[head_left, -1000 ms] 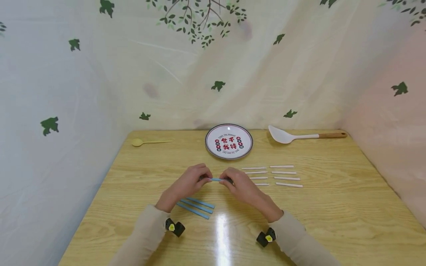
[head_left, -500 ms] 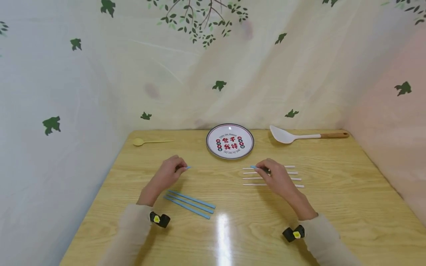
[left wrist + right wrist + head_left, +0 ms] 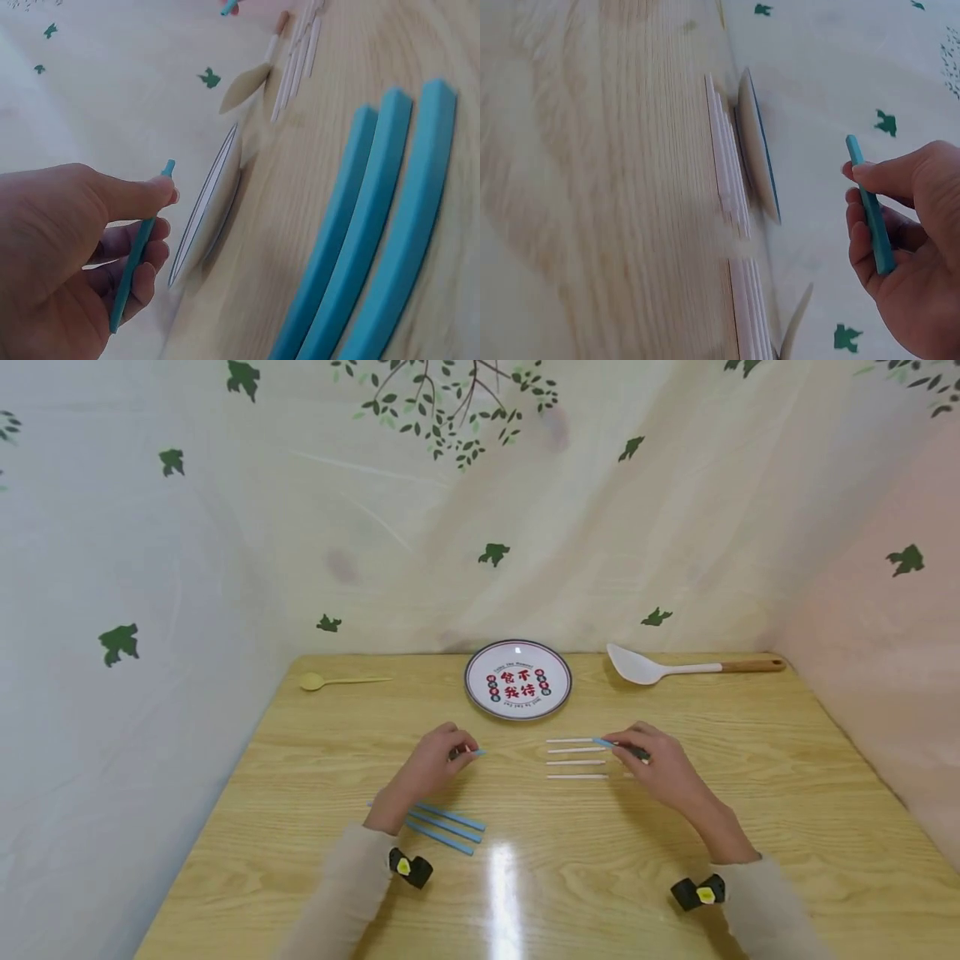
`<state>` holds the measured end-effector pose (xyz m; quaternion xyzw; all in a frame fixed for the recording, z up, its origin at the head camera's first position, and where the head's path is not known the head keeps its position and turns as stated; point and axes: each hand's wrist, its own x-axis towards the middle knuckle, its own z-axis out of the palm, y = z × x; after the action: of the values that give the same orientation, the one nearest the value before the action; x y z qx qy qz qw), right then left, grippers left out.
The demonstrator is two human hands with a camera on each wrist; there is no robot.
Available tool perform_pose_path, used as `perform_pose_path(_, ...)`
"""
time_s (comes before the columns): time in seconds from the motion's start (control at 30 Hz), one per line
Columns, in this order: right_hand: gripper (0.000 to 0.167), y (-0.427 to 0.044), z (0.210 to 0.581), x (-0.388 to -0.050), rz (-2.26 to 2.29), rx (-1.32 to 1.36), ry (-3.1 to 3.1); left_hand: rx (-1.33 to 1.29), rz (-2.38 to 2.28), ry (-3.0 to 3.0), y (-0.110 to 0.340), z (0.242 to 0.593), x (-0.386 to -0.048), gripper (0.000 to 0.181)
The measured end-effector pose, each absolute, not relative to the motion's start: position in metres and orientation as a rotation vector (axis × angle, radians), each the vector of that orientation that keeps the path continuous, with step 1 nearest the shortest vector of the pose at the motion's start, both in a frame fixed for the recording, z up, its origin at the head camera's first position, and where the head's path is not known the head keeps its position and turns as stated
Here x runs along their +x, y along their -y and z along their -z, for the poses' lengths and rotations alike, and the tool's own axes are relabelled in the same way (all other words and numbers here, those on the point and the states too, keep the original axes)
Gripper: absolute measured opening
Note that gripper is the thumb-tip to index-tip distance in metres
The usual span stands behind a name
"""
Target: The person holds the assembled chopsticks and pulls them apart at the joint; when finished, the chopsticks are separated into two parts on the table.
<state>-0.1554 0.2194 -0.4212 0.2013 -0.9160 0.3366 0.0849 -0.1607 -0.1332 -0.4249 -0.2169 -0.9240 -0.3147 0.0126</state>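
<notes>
Presently the left hand (image 3: 433, 763), nearer the plate (image 3: 517, 681), pinches a thin blue piece (image 3: 136, 259) off its near left edge, fingers curled close. The right hand (image 3: 663, 768), beyond its near right edge, pinches a thick blue piece (image 3: 871, 210) likewise. Both pieces lie lengthwise roughly side to side, their exposed ends facing each other across a gap. Three blue sticks (image 3: 444, 827) lie farther out to the plate's near left, white sticks (image 3: 576, 762) to its near right.
</notes>
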Motion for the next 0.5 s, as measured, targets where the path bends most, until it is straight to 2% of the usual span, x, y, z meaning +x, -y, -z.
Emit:
perform_pose_path(0.27, 0.010, -0.251, 0.430, -0.147, -0.930, 0.563, 2.799, -0.840, 0.989, 2.875, 0.093, 0.430, -0.152, 0.012)
perform_pose_path(0.5, 0.012, -0.266, 0.434, -0.140, -0.892, 0.586, 2.851, -0.899, 0.996, 2.868, 0.049, 0.433, -0.142, 0.015)
